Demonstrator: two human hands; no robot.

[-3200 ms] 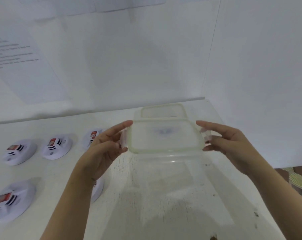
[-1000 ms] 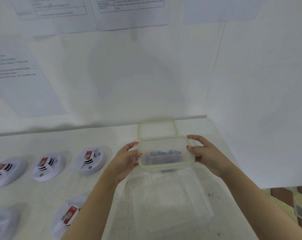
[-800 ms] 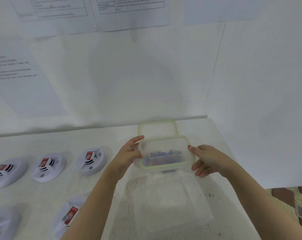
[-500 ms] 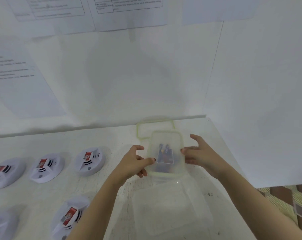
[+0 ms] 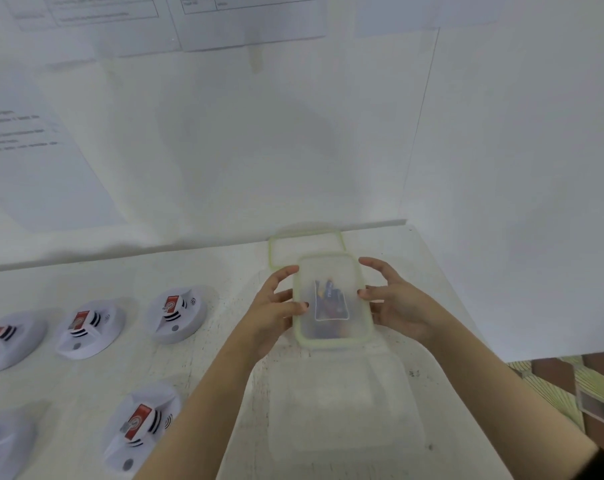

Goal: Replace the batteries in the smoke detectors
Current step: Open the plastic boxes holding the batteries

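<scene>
left hand (image 5: pixel 274 315) and right hand (image 5: pixel 399 306) grip container (image 5: pixel 331 329)

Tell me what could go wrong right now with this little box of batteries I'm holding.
1. The left hand and right hand grip the small box only at its side edges; it might slip and drop onto the large clear tub nearby.
2. Whether its lid is latched cannot be told; if tipped, the batteries could spill.
3. The left forearm passes close by a smoke detector and might nudge it.
</scene>
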